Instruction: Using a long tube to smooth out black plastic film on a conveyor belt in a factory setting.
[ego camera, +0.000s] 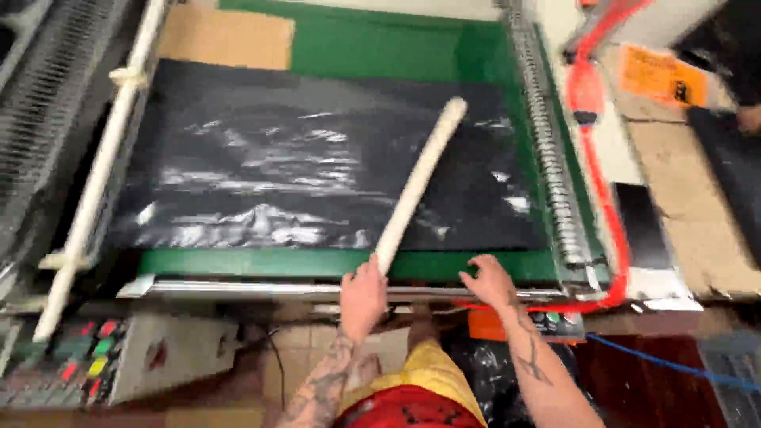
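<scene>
A wide black plastic sheet (317, 158), shiny and wrinkled, lies flat on a green machine bed (380, 47). My left hand (363, 297) grips the near end of a long white stick (418, 178), which slants up and to the right across the sheet. My right hand (489, 279) rests with spread fingers on the near edge of the bed, just below the sheet's right corner. Both forearms rise from the bottom of the view.
A white rod (95, 170) runs along the bed's left side. A toothed metal strip (547, 150) and a red hose (598, 166) line the right side. A panel with coloured buttons (87, 361) sits lower left. Brown cardboard (690, 206) lies at right.
</scene>
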